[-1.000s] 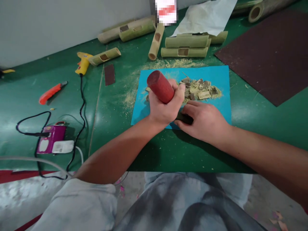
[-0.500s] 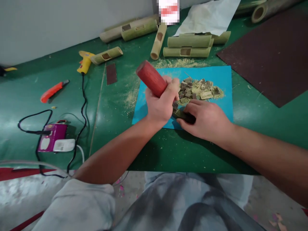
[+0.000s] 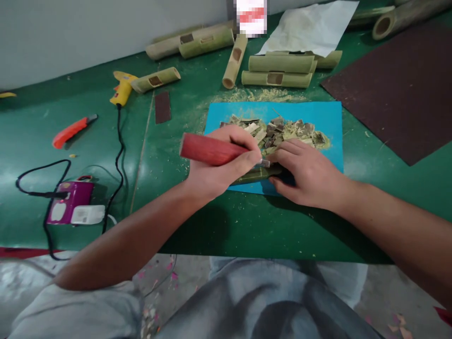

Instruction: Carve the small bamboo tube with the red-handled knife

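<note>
- Head view showed the left hand [image 3: 215,172] clamped on a red-handled chisel [image 3: 208,149], tip at a bamboo piece [image 3: 256,174] on the blue mat [image 3: 328,117]
- right hand [image 3: 307,174] pressed flat on the bamboo, fingers not curled round it
- chips [image 3: 278,132] lay heaped behind; cut tubes [image 3: 278,63] lay on the tabletop [image 3: 247,226]; carving looked partway done

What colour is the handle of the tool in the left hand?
Dark red. The handle shows best in the head view, gripped by the left hand.
</note>
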Tool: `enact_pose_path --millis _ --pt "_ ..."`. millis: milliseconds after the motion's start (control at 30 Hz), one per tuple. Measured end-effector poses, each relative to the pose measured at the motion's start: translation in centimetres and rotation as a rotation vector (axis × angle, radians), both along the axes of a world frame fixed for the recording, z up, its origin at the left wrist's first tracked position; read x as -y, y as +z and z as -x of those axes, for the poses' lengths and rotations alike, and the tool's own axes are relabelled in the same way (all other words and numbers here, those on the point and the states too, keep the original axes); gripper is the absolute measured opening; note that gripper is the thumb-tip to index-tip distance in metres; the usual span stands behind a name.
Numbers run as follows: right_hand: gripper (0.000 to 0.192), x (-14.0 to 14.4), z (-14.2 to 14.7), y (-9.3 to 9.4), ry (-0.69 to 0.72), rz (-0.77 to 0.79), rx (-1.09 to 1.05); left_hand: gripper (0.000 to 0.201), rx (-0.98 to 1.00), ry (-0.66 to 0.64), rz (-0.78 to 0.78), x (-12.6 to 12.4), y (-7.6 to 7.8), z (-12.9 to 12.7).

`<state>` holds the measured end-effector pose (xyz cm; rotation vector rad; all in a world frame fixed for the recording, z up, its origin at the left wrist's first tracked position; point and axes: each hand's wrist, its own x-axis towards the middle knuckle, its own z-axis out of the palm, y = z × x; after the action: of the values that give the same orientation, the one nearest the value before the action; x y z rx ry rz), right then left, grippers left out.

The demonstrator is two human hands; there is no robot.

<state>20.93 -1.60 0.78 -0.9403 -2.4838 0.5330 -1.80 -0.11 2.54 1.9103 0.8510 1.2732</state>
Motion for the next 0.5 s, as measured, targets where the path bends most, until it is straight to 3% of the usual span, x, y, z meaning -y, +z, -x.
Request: enact_pose_path --millis 100,267,500 --pt "0.019 0.0 0.2 -0.3 -0.018 -0.035 -0.031 0.020 -0.070 -0.055 -0.058 0.4 0.4 1.2" --pt "0.018 -0.4 0.1 -0.4 0.022 -0.071 -0.036 0.017 -0.182 -0.081 -0.009 0.5 1.2 2.5" --pt "0.021 -0.3 0.5 -0.1 -0.035 -0.082 0.018 0.020 -0.103 -0.111 0.027 0.2 -0.1 3.2"
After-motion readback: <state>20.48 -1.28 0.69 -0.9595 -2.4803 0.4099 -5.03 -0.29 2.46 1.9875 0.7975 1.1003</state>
